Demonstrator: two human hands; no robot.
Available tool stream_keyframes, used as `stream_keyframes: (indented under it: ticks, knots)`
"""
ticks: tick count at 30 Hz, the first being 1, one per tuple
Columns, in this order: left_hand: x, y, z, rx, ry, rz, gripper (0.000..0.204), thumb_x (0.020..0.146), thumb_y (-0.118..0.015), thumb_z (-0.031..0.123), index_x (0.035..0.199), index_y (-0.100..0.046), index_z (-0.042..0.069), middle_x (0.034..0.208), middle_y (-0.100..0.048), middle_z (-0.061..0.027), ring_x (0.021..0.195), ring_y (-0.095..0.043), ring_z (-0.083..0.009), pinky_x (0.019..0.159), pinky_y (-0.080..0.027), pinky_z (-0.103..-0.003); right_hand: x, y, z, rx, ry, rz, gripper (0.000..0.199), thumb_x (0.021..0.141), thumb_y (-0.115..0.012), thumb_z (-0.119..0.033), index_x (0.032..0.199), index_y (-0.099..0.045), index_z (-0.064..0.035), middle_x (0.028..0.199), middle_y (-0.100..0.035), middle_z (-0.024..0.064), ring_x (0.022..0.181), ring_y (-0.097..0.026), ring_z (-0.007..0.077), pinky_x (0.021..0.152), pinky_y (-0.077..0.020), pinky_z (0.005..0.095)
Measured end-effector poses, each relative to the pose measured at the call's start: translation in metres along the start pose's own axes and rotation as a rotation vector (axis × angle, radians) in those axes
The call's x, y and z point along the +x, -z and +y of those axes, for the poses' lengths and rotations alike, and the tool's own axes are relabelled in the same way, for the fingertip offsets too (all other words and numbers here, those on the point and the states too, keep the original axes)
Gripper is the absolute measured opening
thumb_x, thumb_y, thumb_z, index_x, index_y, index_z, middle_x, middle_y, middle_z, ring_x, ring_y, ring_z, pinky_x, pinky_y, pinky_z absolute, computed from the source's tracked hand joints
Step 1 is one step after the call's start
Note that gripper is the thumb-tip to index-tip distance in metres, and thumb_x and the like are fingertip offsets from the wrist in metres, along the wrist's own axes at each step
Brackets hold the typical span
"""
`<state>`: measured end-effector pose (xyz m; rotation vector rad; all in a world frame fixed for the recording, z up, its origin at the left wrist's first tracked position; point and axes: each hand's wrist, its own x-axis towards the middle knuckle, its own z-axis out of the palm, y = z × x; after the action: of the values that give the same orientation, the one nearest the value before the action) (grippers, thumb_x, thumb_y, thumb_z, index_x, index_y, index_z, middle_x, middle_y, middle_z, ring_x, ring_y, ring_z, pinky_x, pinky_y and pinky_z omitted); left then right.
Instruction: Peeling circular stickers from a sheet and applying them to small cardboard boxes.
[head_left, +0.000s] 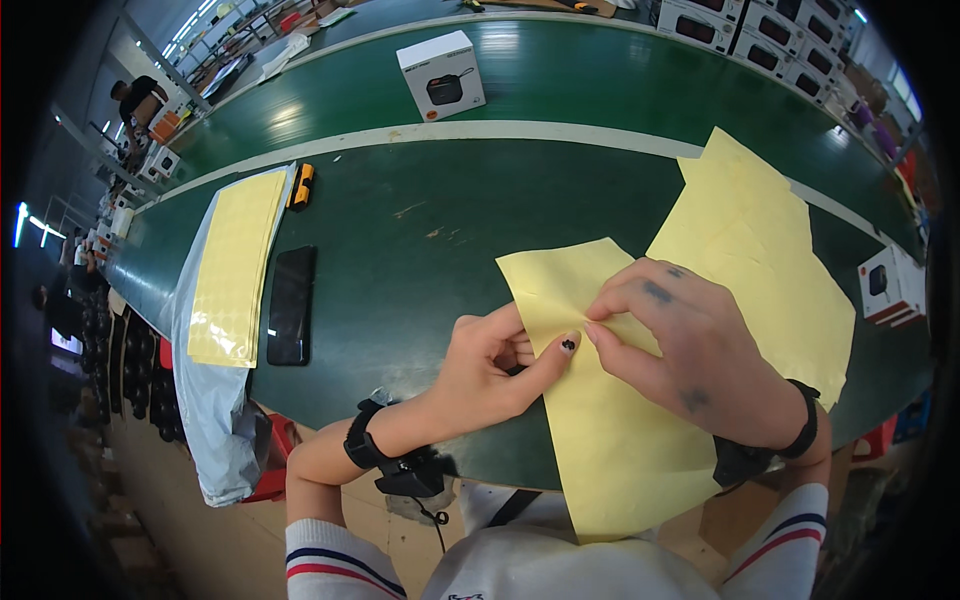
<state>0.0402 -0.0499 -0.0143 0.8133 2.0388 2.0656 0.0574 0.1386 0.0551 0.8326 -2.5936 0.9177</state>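
A pale yellow sheet lies over the near edge of the green table, hanging toward my lap. My left hand pinches the sheet's left edge between thumb and fingers. My right hand rests on top of the sheet, its fingertips meeting the left thumb at the same spot. A stack of more yellow sheets lies just behind, to the right.
A sheet of yellow round stickers lies on a clear plastic bag at the left, beside a black phone and a small orange-black tool. A white product box stands farther back, another box at right. People work far left.
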Motion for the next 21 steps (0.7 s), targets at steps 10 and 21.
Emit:
stream_keyframes:
  ticks: [10,21]
  knots:
    - [-0.001,0.004,0.003,0.052,0.070,-0.049,0.017,0.085,-0.059,0.001,0.101,-0.061,-0.006,0.078,-0.068,-0.0054,0.066,-0.062,-0.0053,0.055,-0.045,-0.017,0.000,0.003,0.006,-0.006,-0.011,-0.063,0.012,0.073,-0.066,-0.001,0.082,-0.058,-0.0018,0.080,-0.061,0.0098,0.068,-0.061,0.0255,0.059,-0.0483,0.0309]
    - [-0.002,0.001,0.004,0.031,0.072,0.004,0.017,0.086,-0.058,0.002,0.102,-0.062,-0.004,0.065,-0.058,0.0001,0.057,-0.048,-0.0012,0.048,-0.035,-0.018,-0.002,-0.003,0.003,-0.025,0.044,0.011,0.013,0.075,-0.066,-0.004,0.082,-0.055,-0.0001,0.077,-0.056,0.0108,0.071,-0.058,0.0276,0.061,-0.0480,0.0341]
